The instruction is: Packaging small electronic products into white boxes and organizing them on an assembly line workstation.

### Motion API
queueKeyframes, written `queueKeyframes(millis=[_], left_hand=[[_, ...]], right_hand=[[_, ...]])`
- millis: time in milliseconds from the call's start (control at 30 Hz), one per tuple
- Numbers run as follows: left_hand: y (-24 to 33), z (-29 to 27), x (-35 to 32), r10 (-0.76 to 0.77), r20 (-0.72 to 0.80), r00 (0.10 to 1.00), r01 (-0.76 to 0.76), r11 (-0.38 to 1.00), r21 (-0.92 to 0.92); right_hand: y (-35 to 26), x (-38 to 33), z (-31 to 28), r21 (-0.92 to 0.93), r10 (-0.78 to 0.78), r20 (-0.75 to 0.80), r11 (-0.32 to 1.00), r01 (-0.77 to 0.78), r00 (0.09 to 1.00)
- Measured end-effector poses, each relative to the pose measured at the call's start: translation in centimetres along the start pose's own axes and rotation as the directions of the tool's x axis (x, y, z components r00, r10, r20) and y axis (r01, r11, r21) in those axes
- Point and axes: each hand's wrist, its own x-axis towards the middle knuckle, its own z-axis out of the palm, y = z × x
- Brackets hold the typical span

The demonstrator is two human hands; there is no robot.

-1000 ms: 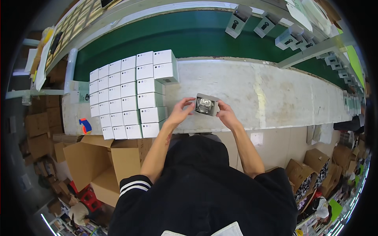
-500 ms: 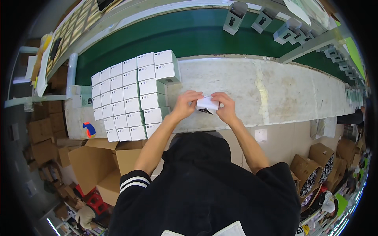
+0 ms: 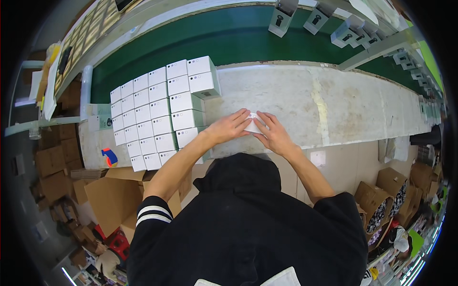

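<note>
Between my two hands, over the near part of the pale worktop (image 3: 279,88), is a small white box (image 3: 253,127); its upper face shows and the fingers hide most of its sides. My left hand (image 3: 229,127) is closed on the box's left side, fingertips resting along its top edge. My right hand (image 3: 274,135) grips the opposite side, with the thumb low and the fingers over the top. To the left of my hands, several white boxes (image 3: 156,111) with greenish sides stand packed in rows.
Beyond the worktop runs a green conveyor belt (image 3: 224,45), with open-topped cartons (image 3: 283,19) at its far right. A blue and orange tape dispenser (image 3: 109,156) lies left of the rows. An open cardboard box (image 3: 110,200) stands below the worktop's left end.
The box's raised white flap and dark opening no longer show; a flat white face shows instead. My hands have come closer together around it, and my right hand has moved slightly lower.
</note>
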Motion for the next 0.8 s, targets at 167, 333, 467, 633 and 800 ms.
queueKeyframes(millis=[167, 333, 467, 633, 800], left_hand=[[0.0, -0.3, 0.2, 0.072, -0.112, 0.991, -0.069, 0.997, 0.025], [0.3, 0.1, -0.2, 0.133, -0.152, 0.979, -0.113, 0.985, 0.133], [0.7, 0.5, -0.4, 0.127, -0.199, 0.972, -0.100, 0.984, 0.145], [1.5, 0.4, -0.9, 0.075, -0.175, 0.982, -0.047, 0.986, 0.161], [0.8, 0.3, -0.7, 0.110, -0.150, 0.983, -0.083, 0.981, 0.175]], right_hand=[[0.2, -0.2, 0.3, -0.025, -0.054, -0.099, 0.998, 0.051, 0.994], [-0.2, -0.5, 0.8, -0.069, -0.054, -0.136, 0.997, 0.045, 0.989], [-0.4, -0.7, 1.6, -0.145, -0.074, -0.179, 0.988, 0.048, 0.981], [-0.9, -0.8, 1.7, -0.192, -0.111, -0.174, 0.978, 0.077, 0.979], [-0.6, -0.7, 2.0, -0.241, -0.125, -0.182, 0.967, 0.079, 0.975]])
